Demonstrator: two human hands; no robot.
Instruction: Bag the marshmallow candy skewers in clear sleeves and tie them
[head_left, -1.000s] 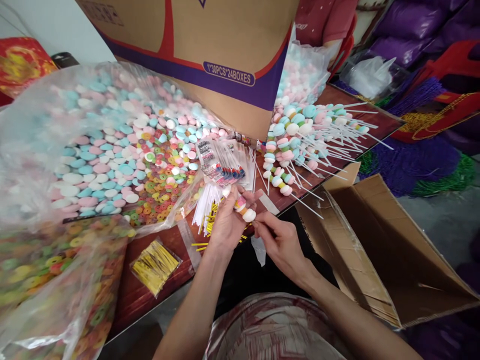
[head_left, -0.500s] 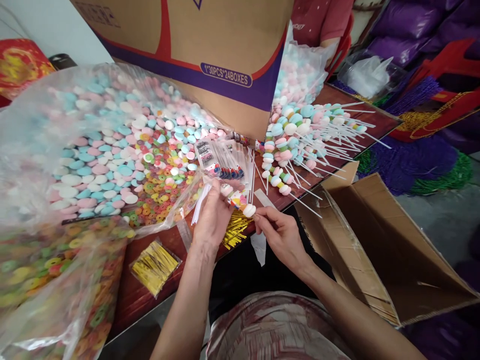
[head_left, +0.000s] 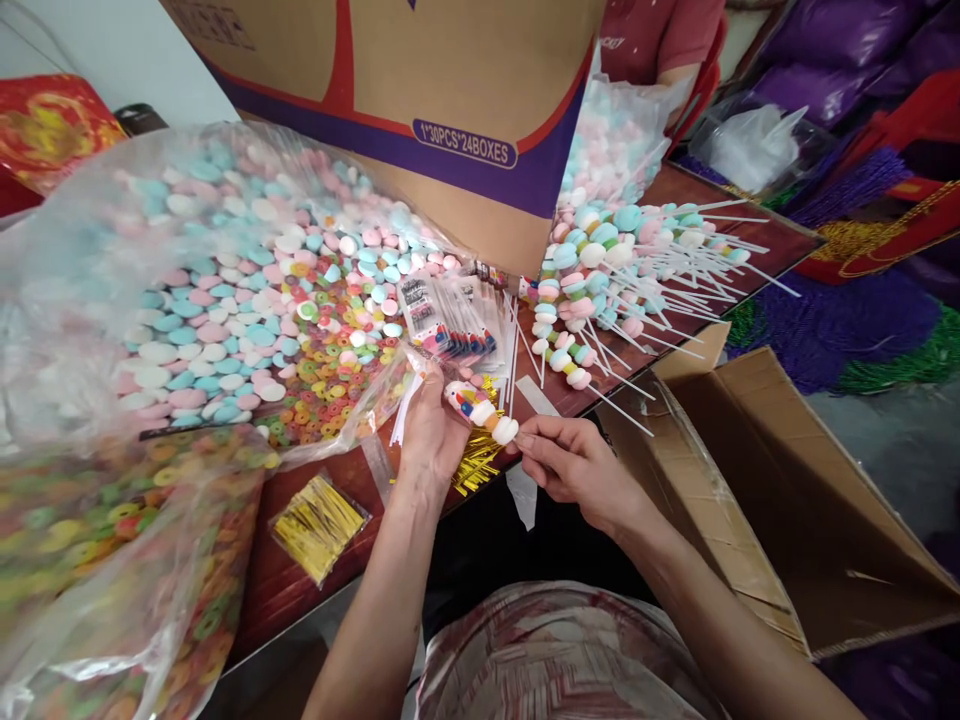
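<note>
Between my two hands is a candy skewer (head_left: 504, 430), with white marshmallow-like pieces at its near end. A clear printed wrapper (head_left: 466, 400) covers its farther part. My left hand (head_left: 435, 428) is closed around the wrapped end, its fingers partly hidden. My right hand (head_left: 574, 465) pinches at the skewer's lower end, where a stick is hard to make out. Gold twist ties (head_left: 478, 462) lie just beneath the skewer. White sticks (head_left: 403, 410) show beside my left hand; I cannot tell whether it holds them. Flat printed wrappers (head_left: 450, 320) lie beyond it.
A bag of pastel candies (head_left: 195, 330) and a bag of gummy rings (head_left: 150, 530) cover the left. Finished-looking skewers (head_left: 600, 260) are piled at right. A large carton (head_left: 420, 80) stands behind, an open carton (head_left: 750, 500) lower right. A person in red (head_left: 660, 40) sits beyond.
The view has shifted slightly, moving everything rightward. The skewer has turned a little between my hands, and more of its printed wrapper and candies show. My right hand still pinches its end.
</note>
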